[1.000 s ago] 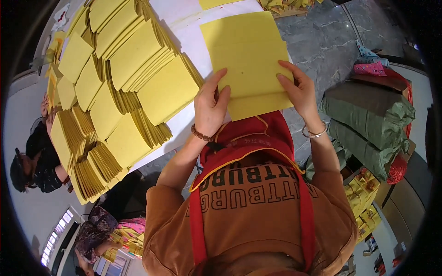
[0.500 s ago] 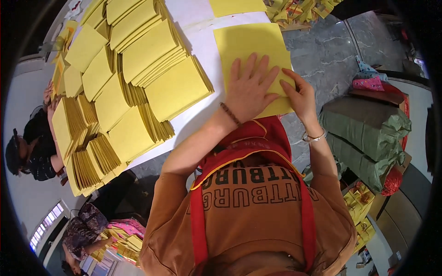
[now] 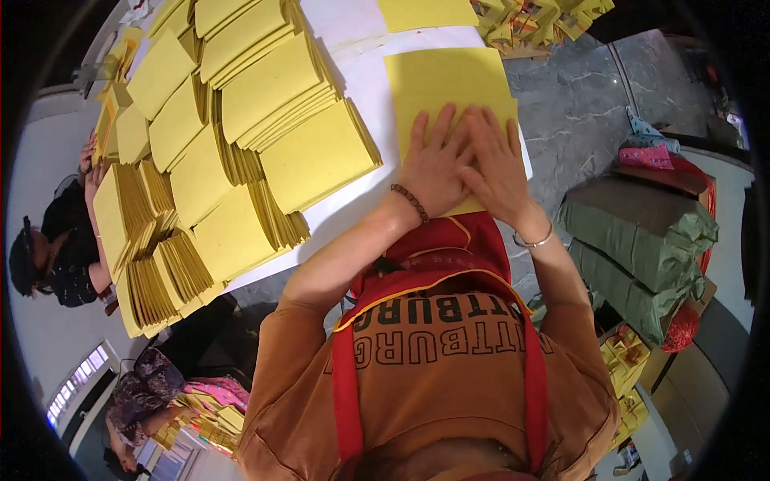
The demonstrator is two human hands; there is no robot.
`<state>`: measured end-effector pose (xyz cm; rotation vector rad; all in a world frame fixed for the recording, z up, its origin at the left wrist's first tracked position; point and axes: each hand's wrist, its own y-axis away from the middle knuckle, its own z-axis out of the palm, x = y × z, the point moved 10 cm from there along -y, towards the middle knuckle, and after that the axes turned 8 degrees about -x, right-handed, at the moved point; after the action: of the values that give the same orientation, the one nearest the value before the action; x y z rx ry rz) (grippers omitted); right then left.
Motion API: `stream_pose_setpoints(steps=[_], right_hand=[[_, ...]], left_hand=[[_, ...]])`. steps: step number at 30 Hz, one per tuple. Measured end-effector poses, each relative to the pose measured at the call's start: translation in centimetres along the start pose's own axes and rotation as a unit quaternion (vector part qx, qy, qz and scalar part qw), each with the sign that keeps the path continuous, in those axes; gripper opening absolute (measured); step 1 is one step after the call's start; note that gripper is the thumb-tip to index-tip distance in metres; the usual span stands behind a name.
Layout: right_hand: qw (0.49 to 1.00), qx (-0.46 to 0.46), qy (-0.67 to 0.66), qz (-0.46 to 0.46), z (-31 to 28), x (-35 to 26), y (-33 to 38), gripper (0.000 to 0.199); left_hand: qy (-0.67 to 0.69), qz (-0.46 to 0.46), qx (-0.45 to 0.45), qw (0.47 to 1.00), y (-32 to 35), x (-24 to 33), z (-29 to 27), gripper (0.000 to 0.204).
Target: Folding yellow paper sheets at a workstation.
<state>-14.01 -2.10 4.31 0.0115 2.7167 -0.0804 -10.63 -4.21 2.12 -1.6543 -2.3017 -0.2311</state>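
Observation:
A yellow paper sheet [image 3: 449, 78] lies on the white tabletop in front of me. My left hand [image 3: 437, 167] rests on it palm down, fingers stretched out and spread, with a beaded bracelet at the wrist. Beside it, my right hand [image 3: 499, 164] also lies flat on the paper, its fingers extended and partly overlapping the left one near the fingertips and thumb. Neither hand grips anything. Both cover the lower part of the sheet, so I cannot tell whether it is a single layer or folded there.
Many folded yellow paper stacks [image 3: 317, 156] fan across the table's left side. Another yellow sheet [image 3: 429, 13] lies beyond mine, near yellow bundles [image 3: 537, 22]. Green-wrapped packages [image 3: 634, 224] stand at right. Two other people are at left, one by the far table edge [image 3: 60, 248].
My right hand has moved left from the sheet's right edge onto the paper beside my left hand, its fingers flattening. The left hand stays on the sheet.

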Motion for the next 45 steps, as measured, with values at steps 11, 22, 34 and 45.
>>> stream_pose_setpoints(steps=[11, 22, 34, 45], right_hand=[[0.99, 0.004, 0.127, 0.058, 1.6, 0.9, -0.5, 0.05], [0.994, 0.01, 0.092, 0.064, 1.8, 2.2, -0.3, 0.059], [0.756, 0.053, -0.64, 0.125, 0.1, 5.9, 0.2, 0.067], [0.776, 0.214, -0.589, 0.074, -6.6, 5.0, 1.4, 0.047]], left_hand=[[0.328, 0.051, 0.164, 0.929, 1.7, -3.5, -3.5, 0.055], [-0.007, 0.121, 0.063, 0.991, 2.0, 0.2, -3.1, 0.059], [-0.244, 0.064, 0.119, 0.96, 1.1, 2.9, -1.6, 0.044], [-0.081, 0.034, 0.252, 0.964, 8.7, -2.7, -12.1, 0.048]])
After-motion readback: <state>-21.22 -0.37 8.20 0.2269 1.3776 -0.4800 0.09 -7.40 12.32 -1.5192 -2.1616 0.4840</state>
